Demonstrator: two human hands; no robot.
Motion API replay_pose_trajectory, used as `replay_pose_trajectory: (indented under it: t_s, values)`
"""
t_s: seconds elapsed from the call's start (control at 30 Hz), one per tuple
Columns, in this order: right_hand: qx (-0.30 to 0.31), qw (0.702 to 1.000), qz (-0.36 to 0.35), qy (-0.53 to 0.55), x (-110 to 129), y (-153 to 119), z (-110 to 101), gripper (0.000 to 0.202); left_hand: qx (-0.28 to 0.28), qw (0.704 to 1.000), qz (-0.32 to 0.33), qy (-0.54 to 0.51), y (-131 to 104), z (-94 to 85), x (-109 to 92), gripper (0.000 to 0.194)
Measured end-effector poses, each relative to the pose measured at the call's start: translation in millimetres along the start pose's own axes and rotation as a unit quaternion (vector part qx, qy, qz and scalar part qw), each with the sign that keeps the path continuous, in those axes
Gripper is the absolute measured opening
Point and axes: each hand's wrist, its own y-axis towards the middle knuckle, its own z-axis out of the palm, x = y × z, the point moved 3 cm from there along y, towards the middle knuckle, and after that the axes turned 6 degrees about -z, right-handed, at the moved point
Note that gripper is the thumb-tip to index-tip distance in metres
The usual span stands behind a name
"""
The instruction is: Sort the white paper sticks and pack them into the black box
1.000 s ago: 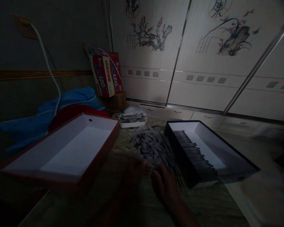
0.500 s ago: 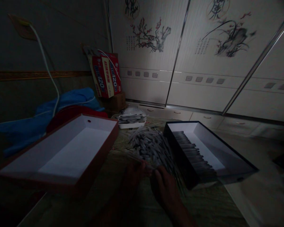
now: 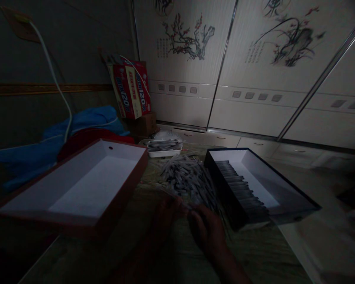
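Dim light blurs my hands, which meet at the near end of a loose pile of thin grey sticks (image 3: 192, 179). My left hand (image 3: 165, 213) is closed on a slender, pale stick-like piece (image 3: 173, 194) that points up and left. Beside it, my right hand (image 3: 205, 227) has its fingers bent together at the piece's lower end; what they pinch is too dark to make out. Right of the pile, a black-sided box (image 3: 262, 181) holds a row of similar grey sticks (image 3: 241, 187) along its left side.
On the left stands a red-sided box (image 3: 88, 185) with a white inside. Behind the pile sits a white tray (image 3: 165, 152) with more sticks. Blue cloth (image 3: 85, 120) and a red-and-white carton (image 3: 133, 90) are at the back left, before white sliding doors (image 3: 183, 106).
The whole view has shifted slightly, with the boxes and the pile a little higher in the picture. My hands stay together in nearly the same pose.
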Motion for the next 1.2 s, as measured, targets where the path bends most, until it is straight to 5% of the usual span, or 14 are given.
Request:
replay_pose_trajectory:
  t_s: [0.37, 0.73, 0.97, 1.2]
  values:
    - [-0.008, 0.997, 0.058, 0.04, -12, 1, 5, 0.039, -0.015, 1.0, -0.013, -0.005, -3, 2.1, -4, 0.033]
    - [-0.023, 0.998, 0.052, 0.031, -3, 1, 1, 0.021, -0.012, 1.0, -0.006, -0.002, -3, 1.1, -6, 0.026]
    - [-0.002, 0.996, 0.063, 0.07, -7, 4, 4, 0.044, -0.02, 1.0, -0.016, 0.013, -1, 0.2, -3, 0.033]
    - [-0.025, 0.997, 0.046, 0.051, -7, 1, 3, 0.027, -0.013, 1.0, -0.013, 0.004, 0, -0.1, -2, 0.031]
